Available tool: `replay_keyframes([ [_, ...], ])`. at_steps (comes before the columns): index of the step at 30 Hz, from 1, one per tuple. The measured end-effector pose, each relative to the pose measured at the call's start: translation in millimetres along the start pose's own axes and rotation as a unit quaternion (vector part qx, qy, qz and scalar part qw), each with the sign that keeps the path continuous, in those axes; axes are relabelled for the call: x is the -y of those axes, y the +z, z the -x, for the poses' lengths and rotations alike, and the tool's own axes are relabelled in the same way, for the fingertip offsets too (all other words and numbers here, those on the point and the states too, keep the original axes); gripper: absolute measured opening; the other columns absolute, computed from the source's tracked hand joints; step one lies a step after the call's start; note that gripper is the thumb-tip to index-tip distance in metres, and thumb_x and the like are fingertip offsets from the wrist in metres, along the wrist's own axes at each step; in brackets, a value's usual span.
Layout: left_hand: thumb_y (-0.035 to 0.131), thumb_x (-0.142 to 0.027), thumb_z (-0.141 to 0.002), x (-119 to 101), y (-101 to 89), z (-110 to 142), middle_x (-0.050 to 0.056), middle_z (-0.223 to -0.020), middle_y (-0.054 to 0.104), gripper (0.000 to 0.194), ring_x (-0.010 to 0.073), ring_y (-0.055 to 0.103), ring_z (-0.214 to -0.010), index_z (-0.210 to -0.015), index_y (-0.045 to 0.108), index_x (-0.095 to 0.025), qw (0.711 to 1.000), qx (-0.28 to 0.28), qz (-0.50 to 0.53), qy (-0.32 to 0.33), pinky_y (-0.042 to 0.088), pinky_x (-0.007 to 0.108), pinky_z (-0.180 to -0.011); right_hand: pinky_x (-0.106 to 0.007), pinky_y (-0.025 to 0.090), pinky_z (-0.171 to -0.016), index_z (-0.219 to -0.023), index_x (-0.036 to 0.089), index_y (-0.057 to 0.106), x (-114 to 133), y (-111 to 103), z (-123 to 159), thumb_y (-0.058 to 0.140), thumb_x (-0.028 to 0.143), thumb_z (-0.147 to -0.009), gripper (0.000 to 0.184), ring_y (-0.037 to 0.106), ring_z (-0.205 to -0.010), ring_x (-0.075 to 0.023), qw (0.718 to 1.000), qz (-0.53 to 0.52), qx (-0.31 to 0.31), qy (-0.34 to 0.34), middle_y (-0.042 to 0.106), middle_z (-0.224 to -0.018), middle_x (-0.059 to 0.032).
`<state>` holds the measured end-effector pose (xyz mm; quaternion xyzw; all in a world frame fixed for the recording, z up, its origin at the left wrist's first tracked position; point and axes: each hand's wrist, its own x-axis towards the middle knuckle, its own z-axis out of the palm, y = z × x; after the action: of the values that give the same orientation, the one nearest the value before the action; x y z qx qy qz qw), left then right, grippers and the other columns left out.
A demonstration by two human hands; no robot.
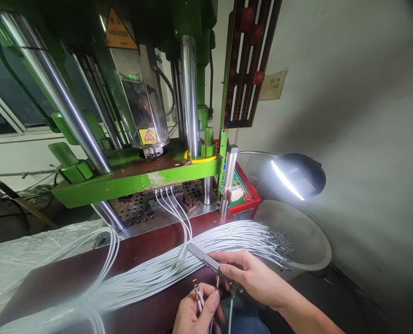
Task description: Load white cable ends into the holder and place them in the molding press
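My right hand (pixel 253 278) is closed on a slim grey metal bar (pixel 206 260), a fixture with small slots, held level over the table's front edge. A white cable hangs from one slot. Just below it, my left hand (pixel 194 315) pinches the metal-tipped end of a white cable (pixel 198 292) between thumb and fingers. Behind both hands lies a thick bundle of white cables (pixel 223 236) across the dark red table (pixel 81 273), their metal ends fanned out to the right. Several cables (pixel 178 211) run up into the green press (pixel 137 178).
The green vertical machine has steel columns (pixel 189 93) and a perforated bed. A grey round basin (pixel 307 241) stands at the right under a lit gooseneck lamp (pixel 297 176). A red control box (pixel 243 195) sits beside the press. Clear plastic sheet (pixel 15 260) covers the left.
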<state>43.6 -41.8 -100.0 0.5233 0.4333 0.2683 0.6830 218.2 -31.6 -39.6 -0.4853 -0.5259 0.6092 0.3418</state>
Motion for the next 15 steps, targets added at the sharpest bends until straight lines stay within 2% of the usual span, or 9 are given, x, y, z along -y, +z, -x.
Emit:
replay_keyframes([
  [3,0.050,-0.065,-0.075,2.0,-2.1,-1.4,0.005,-0.057,0.057,0.053,0.0116,0.051,-0.047,-0.082,0.050,-0.012,0.999,0.025,0.037,0.004,0.036,0.022,-0.048,-0.027,0.043,-0.067,-0.123,0.024,0.055,0.3,1.9,0.5,0.052,0.040,-0.085,0.042,0.052,-0.070,-0.0122,1.000,-0.007,-0.002,-0.004,0.063,-0.098,-0.0058],
  [8,0.059,-0.058,-0.072,4.8,-1.5,-4.0,0.000,-0.046,0.051,0.046,0.0056,0.036,-0.038,-0.079,0.051,-0.013,0.982,0.076,0.172,-0.023,0.022,0.019,-0.043,-0.025,0.041,-0.065,-0.123,0.022,0.055,5.4,4.3,1.4,0.054,0.037,-0.084,0.041,0.050,-0.066,-0.0104,0.999,-0.040,0.010,-0.001,0.064,-0.089,-0.0054],
  [11,0.060,-0.058,-0.070,1.0,-0.1,-3.1,0.000,-0.043,0.048,0.048,0.0054,0.034,-0.038,-0.077,0.053,-0.011,0.981,0.082,0.173,-0.032,0.018,0.021,-0.044,-0.025,0.041,-0.066,-0.123,0.023,0.055,7.7,5.6,1.3,0.053,0.037,-0.084,0.041,0.052,-0.068,-0.0115,0.999,-0.050,0.016,-0.002,0.063,-0.084,-0.0045],
  [15,0.060,-0.060,-0.068,-3.5,0.6,-2.1,0.000,-0.043,0.045,0.050,0.0061,0.034,-0.040,-0.074,0.054,-0.011,0.980,0.076,0.179,-0.048,0.017,0.022,-0.046,-0.028,0.045,-0.077,-0.123,0.025,0.055,8.8,7.8,2.1,0.051,0.036,-0.086,0.039,0.058,-0.084,-0.0168,0.999,-0.023,0.016,-0.029,0.064,-0.087,-0.0039],
])
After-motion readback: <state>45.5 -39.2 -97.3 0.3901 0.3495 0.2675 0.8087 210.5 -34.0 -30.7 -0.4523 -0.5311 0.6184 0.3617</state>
